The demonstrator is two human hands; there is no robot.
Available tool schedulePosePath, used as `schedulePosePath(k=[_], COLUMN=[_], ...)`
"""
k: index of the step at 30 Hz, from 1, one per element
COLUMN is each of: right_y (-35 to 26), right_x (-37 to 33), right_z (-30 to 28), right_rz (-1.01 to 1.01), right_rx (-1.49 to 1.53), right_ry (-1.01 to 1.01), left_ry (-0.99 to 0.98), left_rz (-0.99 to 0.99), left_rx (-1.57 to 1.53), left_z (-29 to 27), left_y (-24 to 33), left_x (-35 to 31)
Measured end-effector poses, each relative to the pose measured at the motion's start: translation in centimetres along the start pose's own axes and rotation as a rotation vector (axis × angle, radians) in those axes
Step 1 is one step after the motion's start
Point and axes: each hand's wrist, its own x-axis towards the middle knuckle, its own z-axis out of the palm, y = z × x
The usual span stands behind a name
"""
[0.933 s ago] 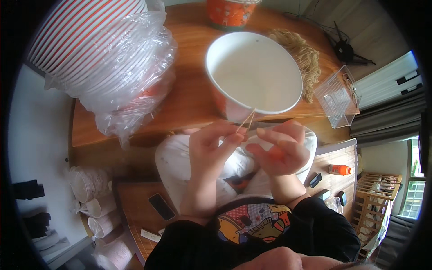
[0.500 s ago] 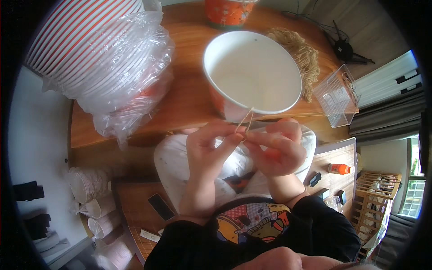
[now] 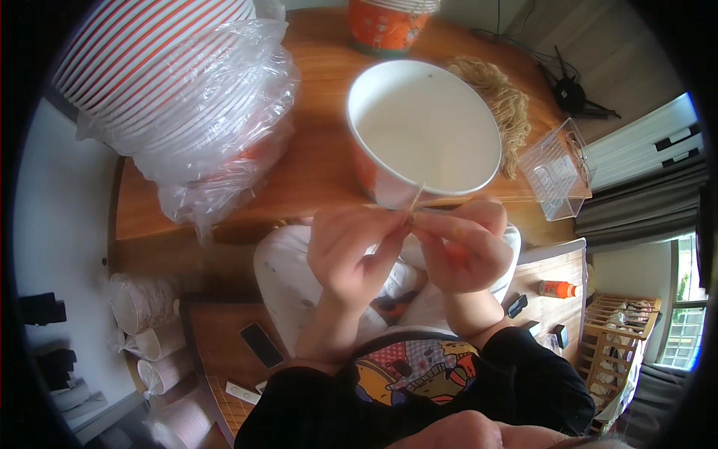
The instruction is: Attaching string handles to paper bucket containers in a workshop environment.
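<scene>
A large paper bucket [image 3: 389, 112], white inside with an orange outer wall, stands at the table's near edge. Pale twine [image 3: 418, 196] runs from the bucket's near rim down to my fingers. My left hand [image 3: 345, 251] pinches this twine between thumb and forefinger. Right beside it, my right hand [image 3: 470, 245] is closed on the twine too, its fingertips touching those of the left. Both hands are just in front of the bucket, above my lap. The twine's end is hidden between the fingertips.
Stacked buckets in clear plastic [image 3: 194, 112] fill the table's left side. More orange buckets [image 3: 385, 28] stand at the back. A twine bundle [image 3: 507, 112] and a clear acrylic tray [image 3: 552, 179] are on the right. Lower down are a phone [image 3: 262, 345] and an orange bottle [image 3: 557, 289].
The twine's two strands, spread in a loop before, are now drawn close together. My left hand has turned slightly, its fingers nearer the right. The view has shifted a little.
</scene>
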Motion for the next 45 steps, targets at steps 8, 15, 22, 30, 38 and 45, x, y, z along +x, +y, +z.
schedulePosePath(k=[8, 15, 22, 30, 38, 45], right_y=[-0.6, 0.1, -0.1, -0.4, 0.0, 0.0], right_x=[1.5, 1.7, 1.0, 1.0, 1.7, 1.8], right_z=[-0.5, -0.7, -0.8, -0.6, -1.1, -1.4], right_rz=[-0.104, -0.146, -0.120, -0.081, -0.216, -0.200], right_rx=[-0.078, -0.076, -0.020, -0.075, -0.144, -0.173], right_ry=[-0.078, -0.142, -0.070, -0.146, -0.183, -0.201], left_ry=[0.027, 0.010, -0.010, 0.005, -0.066, -0.175], left_rz=[0.173, 0.113, -0.010, -0.045, -0.045, -0.058], left_rx=[0.178, 0.114, -0.002, 0.012, 0.020, 0.050], left_z=[-0.5, -0.2, 0.0, -0.1, -0.7, -1.1], left_y=[0.2, 0.7, 0.7, 0.9, 1.5, 2.0], left_x=[0.6, 0.7, 1.0, 0.6, 0.7, 1.0])
